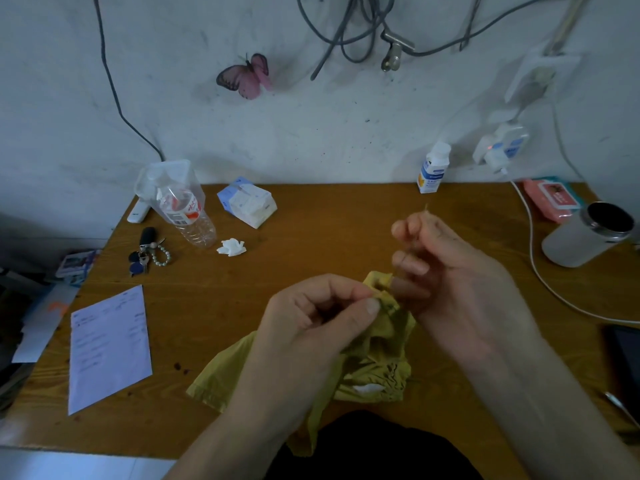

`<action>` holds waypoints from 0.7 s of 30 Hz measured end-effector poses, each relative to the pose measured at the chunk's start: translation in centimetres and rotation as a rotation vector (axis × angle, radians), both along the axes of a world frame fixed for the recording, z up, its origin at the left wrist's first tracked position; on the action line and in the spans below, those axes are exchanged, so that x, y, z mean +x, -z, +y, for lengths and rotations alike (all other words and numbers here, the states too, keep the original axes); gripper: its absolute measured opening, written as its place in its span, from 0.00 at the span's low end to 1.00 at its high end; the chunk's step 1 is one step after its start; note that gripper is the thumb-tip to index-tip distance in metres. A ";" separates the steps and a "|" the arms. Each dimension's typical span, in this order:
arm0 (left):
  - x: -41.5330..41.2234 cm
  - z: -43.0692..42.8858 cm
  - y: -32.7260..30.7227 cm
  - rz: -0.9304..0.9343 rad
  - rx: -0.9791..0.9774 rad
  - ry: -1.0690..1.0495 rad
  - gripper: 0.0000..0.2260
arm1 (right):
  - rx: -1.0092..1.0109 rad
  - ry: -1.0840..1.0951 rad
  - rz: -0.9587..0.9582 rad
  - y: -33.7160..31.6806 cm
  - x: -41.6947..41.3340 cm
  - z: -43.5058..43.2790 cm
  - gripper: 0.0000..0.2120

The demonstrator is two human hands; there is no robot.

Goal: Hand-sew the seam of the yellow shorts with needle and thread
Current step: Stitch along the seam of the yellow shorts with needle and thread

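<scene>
Scuffed white wall at the back, with a pink butterfly decoration (247, 76) stuck on it and grey cables (349, 32) dangling up top. Wooden desk (311, 220) below, pretty cluttered.

Had the yellow shorts (374, 358) bunched up at the near edge of the desk, partly hanging off toward the lap. Pinched a raised fold of them tight with the left hand (311, 327), between thumb and forefinger. Kept the right hand (450, 271) just beside that fold, touching the fabric, fingers curled round the thread (394, 265). Could just about see it running down to the fold, with a short tail poking out above the fingers. Couldn't make out the needle at all, way too small.

Off to the left: a plastic water bottle (194, 220) on its side, a tissue pack (247, 202), a crumpled tissue (231, 246), a bunch of keys (147, 254) and a printed sheet of paper (109, 348). Off to the right: a small white bottle (433, 168) by the wall, a pink wipes pack (550, 200), a metal tumbler (585, 233) and a white charging cable (533, 265) snaking across.
</scene>
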State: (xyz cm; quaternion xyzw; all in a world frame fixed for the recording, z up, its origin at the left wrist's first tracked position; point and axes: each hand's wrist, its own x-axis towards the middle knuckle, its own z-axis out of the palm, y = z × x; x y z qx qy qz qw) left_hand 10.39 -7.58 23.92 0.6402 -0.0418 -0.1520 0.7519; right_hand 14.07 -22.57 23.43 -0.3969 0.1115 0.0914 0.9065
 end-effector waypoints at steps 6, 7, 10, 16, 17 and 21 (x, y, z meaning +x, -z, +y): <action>0.4 0.3 0.0 0.064 -0.087 -0.053 0.05 | 0.424 -0.096 0.199 0.7 1.0 -0.7 0.09; 0.4 0.3 -0.1 0.069 -0.106 -0.060 0.05 | 0.427 -0.080 0.218 1.0 1.3 -0.8 0.10; 0.4 0.5 -0.2 0.066 -0.161 -0.066 0.05 | 0.416 0.004 0.274 1.8 2.0 -1.3 0.12; 0.5 1.1 -0.6 0.049 -0.147 -0.111 0.02 | 0.436 0.165 0.346 3.1 3.4 -2.9 0.14; 0.5 1.2 -0.6 0.051 -0.141 -0.116 0.02 | 0.431 0.183 0.350 3.3 3.6 -3.2 0.14; 0.4 1.2 -0.7 0.061 -0.133 -0.107 0.03 | 0.410 0.201 0.343 3.8 3.6 -3.5 0.14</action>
